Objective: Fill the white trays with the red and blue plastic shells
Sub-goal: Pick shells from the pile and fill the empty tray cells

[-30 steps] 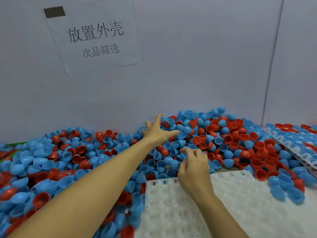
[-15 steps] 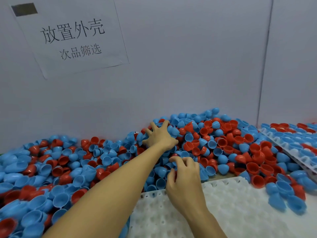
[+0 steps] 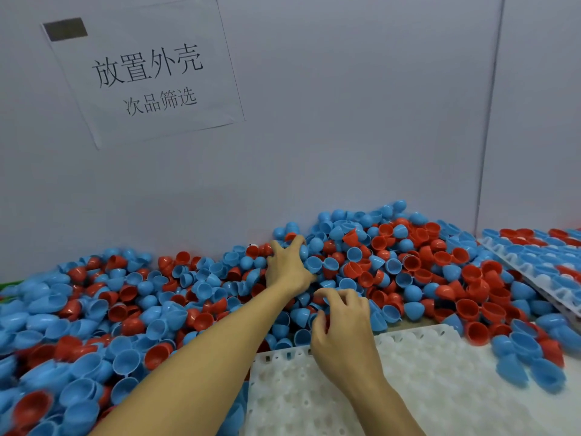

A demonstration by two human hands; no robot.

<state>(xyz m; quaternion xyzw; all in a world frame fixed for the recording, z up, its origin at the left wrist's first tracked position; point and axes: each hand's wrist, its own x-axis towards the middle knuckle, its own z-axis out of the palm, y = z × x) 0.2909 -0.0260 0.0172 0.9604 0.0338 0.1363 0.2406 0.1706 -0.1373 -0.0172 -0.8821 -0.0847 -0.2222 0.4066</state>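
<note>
Left hand (image 3: 287, 267) has sunk deeper into the shells (image 3: 371, 262), fingers spread flat on them. Right hand (image 3: 341, 328) curls into shells at the tray's (image 3: 440, 388) far edge; grip unclear. Shells point every way.

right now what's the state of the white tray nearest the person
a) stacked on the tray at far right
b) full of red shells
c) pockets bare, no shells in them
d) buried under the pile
c: the near white tray shows only bare pockets, while both hands, left hand and right hand, are in the shell pile beyond it.
</note>
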